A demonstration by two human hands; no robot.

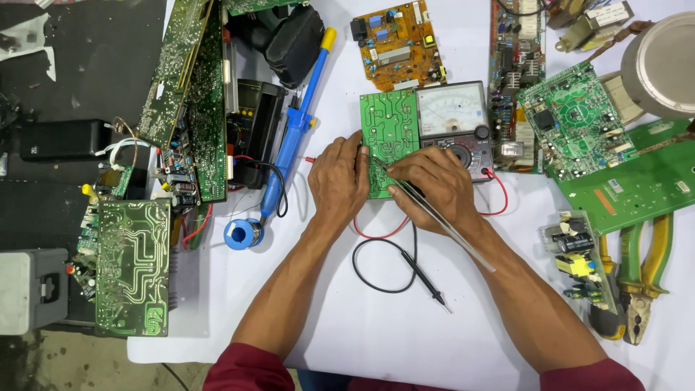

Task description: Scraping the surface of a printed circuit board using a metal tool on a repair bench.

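Two hands work on a small green board [389,137] lying beside the meter [456,119]. The left hand [339,179] presses it flat, fingers closed on its edge; the right hand [433,185] pinches thin tweezers [434,217]. The board looks light, stiff and easy to break, so hold its edges.

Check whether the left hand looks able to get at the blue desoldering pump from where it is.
Probably yes. The left hand rests on the green circuit board, and the blue desoldering pump lies just to its left on the white table cover. Only a thin black cable lies between them.
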